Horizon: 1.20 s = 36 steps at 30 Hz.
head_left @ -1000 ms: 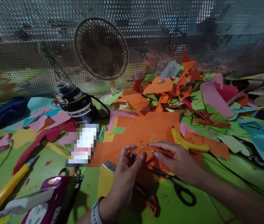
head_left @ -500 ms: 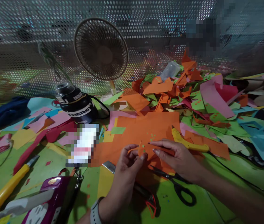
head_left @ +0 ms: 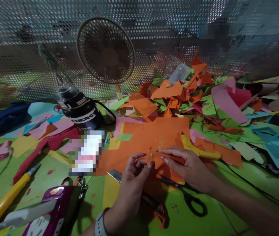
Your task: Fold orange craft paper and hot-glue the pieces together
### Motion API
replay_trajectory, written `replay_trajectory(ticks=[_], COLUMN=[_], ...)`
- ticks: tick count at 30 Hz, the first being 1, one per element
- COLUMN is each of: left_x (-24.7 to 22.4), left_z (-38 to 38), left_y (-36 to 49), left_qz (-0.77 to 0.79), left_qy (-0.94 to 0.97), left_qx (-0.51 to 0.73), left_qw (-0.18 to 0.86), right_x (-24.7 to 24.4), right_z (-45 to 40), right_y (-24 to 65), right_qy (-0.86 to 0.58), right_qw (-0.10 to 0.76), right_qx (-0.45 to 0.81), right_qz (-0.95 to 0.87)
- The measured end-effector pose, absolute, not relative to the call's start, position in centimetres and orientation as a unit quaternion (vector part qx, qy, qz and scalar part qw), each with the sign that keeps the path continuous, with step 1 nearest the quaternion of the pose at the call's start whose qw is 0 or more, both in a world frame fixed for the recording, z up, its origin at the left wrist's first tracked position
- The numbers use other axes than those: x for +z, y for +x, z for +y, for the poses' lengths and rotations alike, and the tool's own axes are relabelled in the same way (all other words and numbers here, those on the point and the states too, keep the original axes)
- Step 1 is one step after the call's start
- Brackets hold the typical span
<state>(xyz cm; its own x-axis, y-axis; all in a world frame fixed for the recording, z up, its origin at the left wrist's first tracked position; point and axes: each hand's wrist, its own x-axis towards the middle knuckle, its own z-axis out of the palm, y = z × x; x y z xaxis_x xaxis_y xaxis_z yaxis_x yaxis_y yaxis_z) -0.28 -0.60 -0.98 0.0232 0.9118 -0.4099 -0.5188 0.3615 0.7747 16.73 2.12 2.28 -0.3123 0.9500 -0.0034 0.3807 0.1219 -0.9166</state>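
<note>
A small orange paper piece with tiny green squares on it is pinched between the thumb and fingers of my left hand. My right hand holds its right side, thumb and forefinger close together. Beneath them lies a large orange sheet with small green bits scattered on it. Black-handled scissors rest under my right hand. A utility knife passes below my left wrist, its blade showing on the left. To the right of the sheet is a yellow glue gun.
Behind stand a fan and a black bottle. A heap of paper scraps fills the back right. At left are a pixelated phone, a yellow-handled tool, a purple power strip and dark blue cloth.
</note>
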Motion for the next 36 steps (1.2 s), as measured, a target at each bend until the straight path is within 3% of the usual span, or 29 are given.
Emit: replay_trajectory(ticks=[36], left_x=[-0.75], left_z=[-0.59], left_y=[-0.05], left_qz=[0.463], left_qy=[0.205], left_qx=[0.529], left_qw=[0.681], right_x=[2.38], right_z=[2.19], right_y=[16.83], right_qy=[-0.494], right_qw=[0.319], right_qx=[0.429], right_qz=[-0.686])
